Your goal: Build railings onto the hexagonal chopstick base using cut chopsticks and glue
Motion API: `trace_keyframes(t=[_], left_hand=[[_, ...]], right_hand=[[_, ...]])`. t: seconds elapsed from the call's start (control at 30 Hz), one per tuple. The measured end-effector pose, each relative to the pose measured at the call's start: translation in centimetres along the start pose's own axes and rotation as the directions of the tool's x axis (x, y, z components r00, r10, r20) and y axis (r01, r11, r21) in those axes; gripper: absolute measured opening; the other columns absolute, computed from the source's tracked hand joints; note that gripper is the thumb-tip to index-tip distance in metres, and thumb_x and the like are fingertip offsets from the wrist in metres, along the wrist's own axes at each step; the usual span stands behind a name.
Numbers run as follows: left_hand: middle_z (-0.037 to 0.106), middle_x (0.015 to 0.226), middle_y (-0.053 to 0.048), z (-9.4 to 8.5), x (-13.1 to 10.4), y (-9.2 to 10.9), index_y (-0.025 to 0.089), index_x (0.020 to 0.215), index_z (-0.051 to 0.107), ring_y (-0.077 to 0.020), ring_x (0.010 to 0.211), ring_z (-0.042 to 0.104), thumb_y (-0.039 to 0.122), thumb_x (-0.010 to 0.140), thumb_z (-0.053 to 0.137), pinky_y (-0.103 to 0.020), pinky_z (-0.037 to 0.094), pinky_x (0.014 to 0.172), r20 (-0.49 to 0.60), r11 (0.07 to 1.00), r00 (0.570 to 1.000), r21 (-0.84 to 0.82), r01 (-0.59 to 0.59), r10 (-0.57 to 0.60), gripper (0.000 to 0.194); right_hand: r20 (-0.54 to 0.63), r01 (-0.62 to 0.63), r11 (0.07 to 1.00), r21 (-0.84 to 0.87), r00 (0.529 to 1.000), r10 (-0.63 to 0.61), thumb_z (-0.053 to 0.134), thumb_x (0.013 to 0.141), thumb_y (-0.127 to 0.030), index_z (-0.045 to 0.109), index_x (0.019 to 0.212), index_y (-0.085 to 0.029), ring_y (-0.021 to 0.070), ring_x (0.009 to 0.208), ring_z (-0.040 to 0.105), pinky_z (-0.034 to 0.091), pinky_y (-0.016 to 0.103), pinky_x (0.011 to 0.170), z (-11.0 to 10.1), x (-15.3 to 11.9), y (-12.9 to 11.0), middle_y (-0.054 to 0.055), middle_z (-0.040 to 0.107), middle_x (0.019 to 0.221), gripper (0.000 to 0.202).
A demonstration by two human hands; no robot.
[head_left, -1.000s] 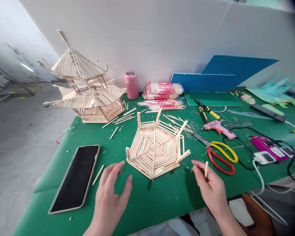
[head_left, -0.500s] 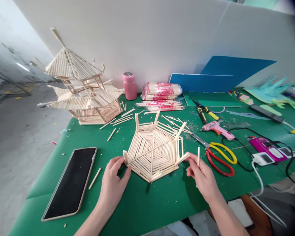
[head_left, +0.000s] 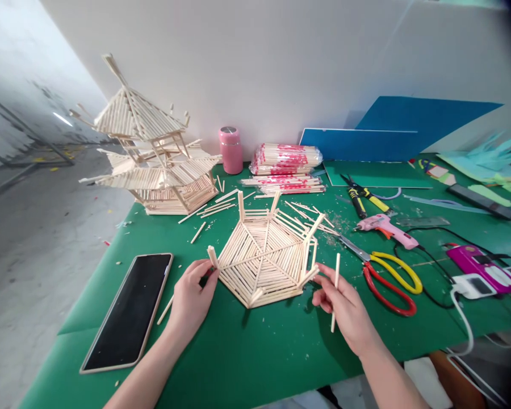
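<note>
A flat polygonal frame of pale sticks, with short upright posts at its corners, lies on the green table. My left hand pinches the frame's left corner by the post there, thumb and fingers pressed together. At the right, my right hand holds a single loose stick between its fingers, its fingertips near the frame's right front post. A loose short stick lies left of my left hand, partly hidden by it.
A stick pagoda stands back left, a phone front left. Behind are a pink flask and packed sticks. Scissors, pliers, a glue gun and a magenta power strip lie right.
The frame has turned slightly, its left and front corners shifting left, with both hands moving along. The stick in my right hand now shows more of its length. The whole view has shifted a little.
</note>
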State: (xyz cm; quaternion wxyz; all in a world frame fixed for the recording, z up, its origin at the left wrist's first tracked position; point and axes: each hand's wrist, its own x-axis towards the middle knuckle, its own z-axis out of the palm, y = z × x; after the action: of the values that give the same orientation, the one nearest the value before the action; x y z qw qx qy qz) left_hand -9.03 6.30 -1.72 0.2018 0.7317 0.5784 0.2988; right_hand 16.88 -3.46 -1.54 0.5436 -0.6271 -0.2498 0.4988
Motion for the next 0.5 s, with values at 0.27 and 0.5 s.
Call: trace_keyframes(t=[0.27,0.5], left_hand=[[0.064,0.088,-0.007,-0.1,0.9,-0.3,0.017,0.091,0.062,-0.0197,0.074,0.059,0.033,0.077,0.047,-0.031,0.049,0.066,-0.054,0.998,0.999,0.059,0.012,-0.008,0.027],[0.053,0.096,-0.008,-1.4,-2.5,0.4,0.015,0.089,0.061,-0.0154,0.07,0.052,0.03,0.077,0.053,-0.027,0.045,0.058,-0.309,0.994,0.95,0.105,-0.006,0.038,0.021]], right_hand=[[-0.084,0.132,0.99,0.045,0.988,-0.128,0.053,0.079,-0.045,0.051,0.109,-0.019,0.0077,0.051,0.051,0.032,0.021,0.042,-0.2,-0.6,-0.6,0.01,0.062,0.098,0.04],[-0.261,0.552,0.8,-0.234,0.757,-0.599,0.046,0.086,-0.033,0.056,0.106,-0.02,0.0089,0.054,0.045,0.037,0.022,0.049,-2.3,-1.8,-0.5,0.0,0.053,0.069,0.026]])
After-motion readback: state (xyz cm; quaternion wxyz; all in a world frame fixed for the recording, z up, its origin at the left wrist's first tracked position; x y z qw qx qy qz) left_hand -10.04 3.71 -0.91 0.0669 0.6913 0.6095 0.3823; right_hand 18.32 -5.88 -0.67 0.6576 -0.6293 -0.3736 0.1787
